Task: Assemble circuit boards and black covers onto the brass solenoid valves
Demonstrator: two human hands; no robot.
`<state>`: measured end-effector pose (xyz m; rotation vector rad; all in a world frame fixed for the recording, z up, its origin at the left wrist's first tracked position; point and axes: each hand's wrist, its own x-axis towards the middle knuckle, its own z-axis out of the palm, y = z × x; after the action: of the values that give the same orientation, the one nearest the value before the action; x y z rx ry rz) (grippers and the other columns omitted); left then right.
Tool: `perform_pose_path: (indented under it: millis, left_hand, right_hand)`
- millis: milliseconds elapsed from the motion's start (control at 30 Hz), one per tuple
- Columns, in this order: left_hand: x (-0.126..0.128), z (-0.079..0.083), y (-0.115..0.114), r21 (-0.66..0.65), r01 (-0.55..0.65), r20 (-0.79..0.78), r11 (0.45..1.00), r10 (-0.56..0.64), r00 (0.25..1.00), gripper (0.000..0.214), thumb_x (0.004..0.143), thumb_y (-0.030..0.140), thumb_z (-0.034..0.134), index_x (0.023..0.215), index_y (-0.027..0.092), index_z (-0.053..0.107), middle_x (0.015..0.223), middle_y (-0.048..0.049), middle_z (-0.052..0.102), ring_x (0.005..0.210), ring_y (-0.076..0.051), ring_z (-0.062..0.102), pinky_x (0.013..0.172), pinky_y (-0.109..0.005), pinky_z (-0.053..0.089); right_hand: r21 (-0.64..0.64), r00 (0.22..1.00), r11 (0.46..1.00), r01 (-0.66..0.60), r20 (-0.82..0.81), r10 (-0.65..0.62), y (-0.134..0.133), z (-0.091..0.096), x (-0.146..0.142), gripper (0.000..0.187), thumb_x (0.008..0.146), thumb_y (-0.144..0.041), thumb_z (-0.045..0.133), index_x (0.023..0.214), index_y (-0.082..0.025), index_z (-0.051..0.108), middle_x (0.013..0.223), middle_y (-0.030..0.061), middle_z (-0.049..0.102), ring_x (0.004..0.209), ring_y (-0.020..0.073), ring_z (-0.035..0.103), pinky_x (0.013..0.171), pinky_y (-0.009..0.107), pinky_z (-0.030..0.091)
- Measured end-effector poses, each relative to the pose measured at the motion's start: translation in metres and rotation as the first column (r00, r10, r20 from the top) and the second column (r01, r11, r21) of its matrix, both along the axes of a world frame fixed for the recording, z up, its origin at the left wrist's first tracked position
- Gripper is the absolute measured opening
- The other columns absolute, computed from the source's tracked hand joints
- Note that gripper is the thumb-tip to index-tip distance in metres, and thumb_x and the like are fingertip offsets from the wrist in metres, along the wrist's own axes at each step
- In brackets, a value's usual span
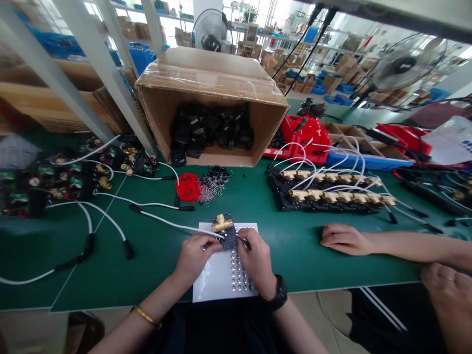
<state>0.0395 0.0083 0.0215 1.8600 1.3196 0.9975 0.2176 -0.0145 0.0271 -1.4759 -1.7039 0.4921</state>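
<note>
A small black housing [229, 239] with a brass tee fitting [221, 224] on top is held over a white sheet. My left hand [197, 255] is closed on its left side, thumb and fingers pinching it. From this unit a white cable [173, 226] runs left to a black connector [135, 208]. My right hand [256, 260] is closed at the housing's right side, pinching a thin metal tool that looks like tweezers [242, 240]; its tip touches or nearly touches the housing. Rows of small round silvery stickers [239, 281] cover part of the white sheet [210, 282] below.
A cardboard box [210, 81] of black parts stands ahead. Before it lie a red mesh bundle [189, 187] and loose screws [214, 189]. Finished-looking valve units [332, 196] line up at right, open ones [55, 182] at left. Another person's hand [344, 239] rests at right.
</note>
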Motion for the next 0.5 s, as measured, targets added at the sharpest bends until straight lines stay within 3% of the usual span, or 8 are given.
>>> perform_pose_path:
  millis: [100, 267, 500]
  left_hand:
    - [0.001, 0.004, 0.003, -0.141, -0.051, 0.042, 0.989, 0.058, 0.997, 0.007, 0.064, 0.012, 0.073, 0.066, 0.015, 0.068, 0.066, -0.0017, 0.069, 0.061, -0.015, 0.062, 0.060, -0.023, 0.046]
    - [0.000, 0.008, 0.010, -0.216, 0.008, 0.050, 0.976, 0.003, 0.999, 0.007, 0.062, 0.015, 0.074, 0.066, 0.015, 0.068, 0.062, 0.0001, 0.068, 0.056, -0.013, 0.061, 0.054, -0.021, 0.046]
    - [-0.001, 0.009, 0.022, -0.257, 0.056, 0.035, 0.965, -0.049, 0.998, 0.005, 0.064, 0.018, 0.071, 0.064, 0.015, 0.066, 0.063, 0.0005, 0.067, 0.059, -0.014, 0.060, 0.057, -0.022, 0.046]
  right_hand:
    - [0.044, 0.995, 0.996, -0.084, 0.055, 0.082, 0.001, -0.003, 0.003, 0.019, 0.077, -0.004, 0.042, 0.082, -0.019, 0.053, 0.083, 0.0051, 0.061, 0.078, 0.0165, 0.058, 0.069, 0.026, 0.047]
    - [0.026, 0.984, 0.988, -0.151, 0.095, 0.148, 0.003, 0.000, 0.008, 0.020, 0.076, -0.003, 0.042, 0.084, -0.019, 0.051, 0.085, 0.0058, 0.059, 0.080, 0.0174, 0.058, 0.071, 0.027, 0.047]
    - [-0.044, 0.989, 0.990, -0.137, 0.054, 0.139, 0.009, 0.003, 0.005, 0.015, 0.079, -0.006, 0.043, 0.077, -0.020, 0.047, 0.081, 0.0041, 0.057, 0.076, 0.0171, 0.056, 0.069, 0.027, 0.046]
